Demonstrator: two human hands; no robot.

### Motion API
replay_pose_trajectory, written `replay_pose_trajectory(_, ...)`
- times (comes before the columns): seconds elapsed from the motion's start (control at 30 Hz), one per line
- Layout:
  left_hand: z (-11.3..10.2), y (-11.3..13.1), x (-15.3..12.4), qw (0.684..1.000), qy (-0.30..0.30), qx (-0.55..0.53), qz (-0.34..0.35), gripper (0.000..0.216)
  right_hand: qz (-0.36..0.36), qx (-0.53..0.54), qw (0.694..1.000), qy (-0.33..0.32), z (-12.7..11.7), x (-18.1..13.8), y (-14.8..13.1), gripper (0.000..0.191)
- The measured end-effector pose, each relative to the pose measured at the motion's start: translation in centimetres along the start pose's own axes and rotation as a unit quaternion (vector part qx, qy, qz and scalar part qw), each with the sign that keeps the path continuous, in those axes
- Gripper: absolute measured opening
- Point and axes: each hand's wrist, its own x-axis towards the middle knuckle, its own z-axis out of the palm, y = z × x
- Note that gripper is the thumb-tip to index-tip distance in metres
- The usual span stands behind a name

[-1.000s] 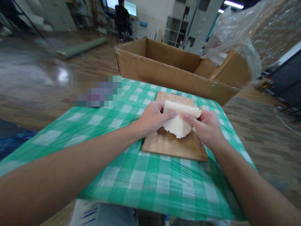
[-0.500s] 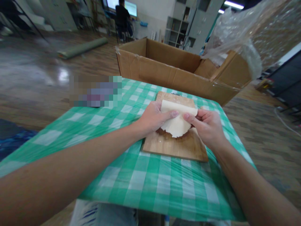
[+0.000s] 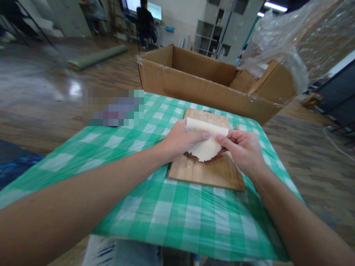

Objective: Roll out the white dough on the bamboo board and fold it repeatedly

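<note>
A thin pale sheet of dough (image 3: 205, 142) is folded over above a wooden cutting board (image 3: 206, 171) on the green-and-white checked tablecloth (image 3: 155, 207). My left hand (image 3: 181, 138) pinches the dough's left side with thumb and fingers. My right hand (image 3: 244, 149) grips its right side, thumb on top. Both hands hold the sheet lifted off the board, its ragged lower edge hanging free. Whatever lies beneath the fold is hidden.
A large open cardboard box (image 3: 205, 79) stands just behind the table, with crumpled clear plastic (image 3: 294, 40) over its right end. A rolled mat (image 3: 97, 56) lies on the wooden floor at left. A person sits at a screen (image 3: 144, 18) far back.
Both hands have drawn the dough slightly left and away from me; the fold has tightened, and less of the sheet hangs below my fingers.
</note>
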Motion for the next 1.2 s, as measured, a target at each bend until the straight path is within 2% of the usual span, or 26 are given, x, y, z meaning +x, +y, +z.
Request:
replay_pose_trajectory(0.37, -0.2, -0.1, 0.4, 1.000, 0.027, -0.001, 0.004, 0.046, 0.010, 0.039, 0.999, 0.016, 0.0, 0.3, 0.9, 0.038)
replay_pose_trajectory(0.6, -0.5, -0.2, 0.4, 1.000, -0.018, -0.015, 0.010, 0.042, -0.013, 0.041, 0.999, 0.024, -0.3, 0.4, 1.0, 0.034)
replay_pose_trajectory(0.8, 0.0, 0.2, 0.0, 0.999, -0.019, 0.039, 0.017, 0.038, 0.001, 0.024, 0.999, -0.024, 0.1, 0.1, 1.4, 0.037)
replay_pose_trajectory(1.03, -0.6, -0.1, 0.1, 0.993, -0.076, 0.087, 0.018, 0.030, 0.001, 0.019, 1.000, 0.025, 0.1, 0.2, 1.5, 0.036)
replay_pose_trajectory(1.2, -0.4, 0.1, 0.0, 0.993, -0.064, 0.099, 0.027, 0.029, 0.005, -0.013, 1.000, 0.005, 0.4, -0.1, 1.3, 0.036)
